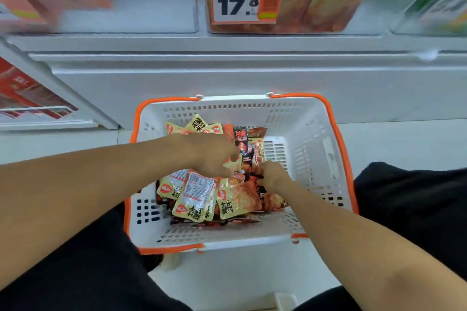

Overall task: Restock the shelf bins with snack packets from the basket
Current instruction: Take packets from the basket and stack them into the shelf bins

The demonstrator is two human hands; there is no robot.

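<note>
A white basket (pixel 313 139) with orange handles stands on the floor below the shelf, holding several yellow and dark red snack packets (pixel 197 197). Both hands reach down into the pile. My left hand (pixel 214 154) lies on the packets at the middle with its fingers curled around one or more. My right hand (pixel 273 175) pinches a dark packet just to the right of it. Above, a clear shelf bin (pixel 278 28) holds upright yellow packets behind a price tag (pixel 237 0) reading 17.8.
A clear bin (pixel 126 15) to the left of the tagged one looks mostly bare, with red packs at its far left. Green packs (pixel 434 2) fill the bin on the right. A white shelf ledge (pixel 227 63) runs above the basket. My dark-clothed knees flank it.
</note>
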